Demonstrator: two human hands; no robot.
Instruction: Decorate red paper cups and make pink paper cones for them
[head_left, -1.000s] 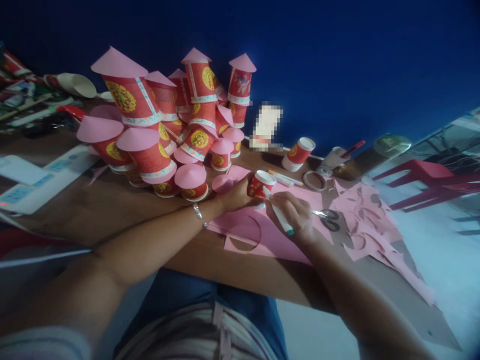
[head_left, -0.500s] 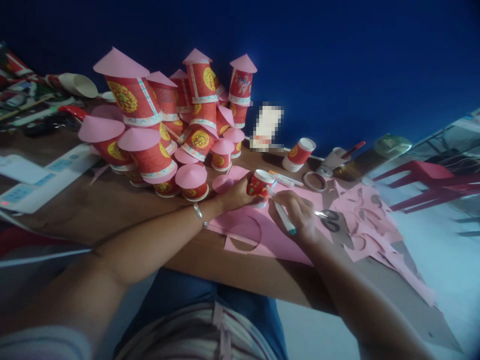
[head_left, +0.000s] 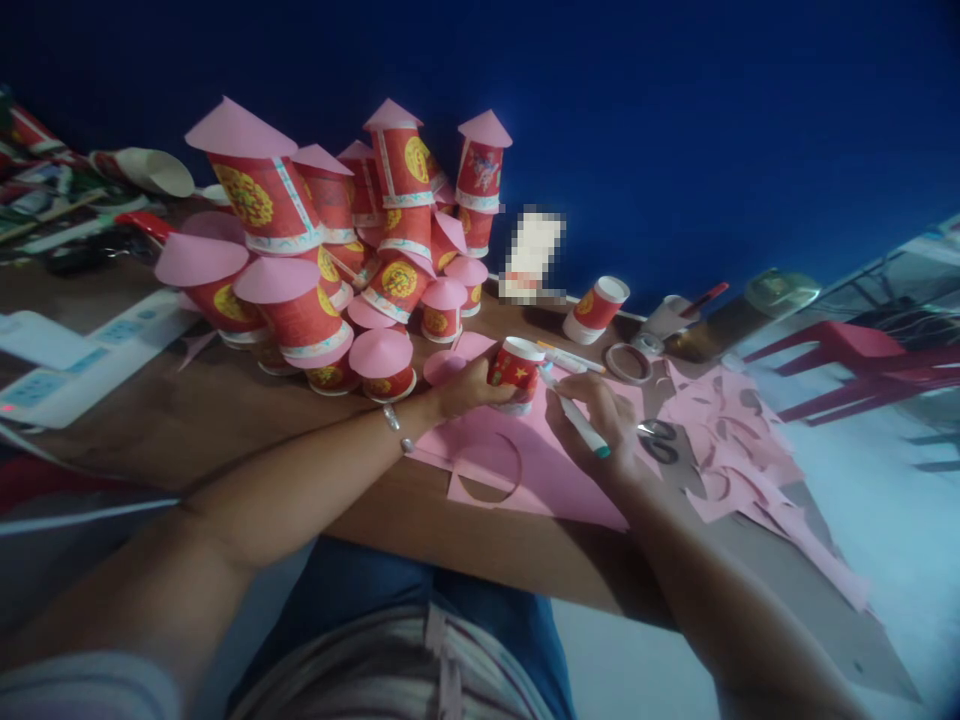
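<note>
Centrally, the red cup is positioned above the pink paper, between the two hands; whether its base touches the paper cannot be told. The left hand is curled around the cup's left side, fingers closed on it, probably to steady the wall against the pen. The right hand grips the pen between thumb and fingers, green end toward the near right, tip at the cup's right side; this slant presumably brings the tip to the wall without covering it. Contact at the tip is too small to confirm. The scissors lie just right of the right hand, apparently within easy reach. Cone-topped cups are stacked at left, likely to free working space.
</note>
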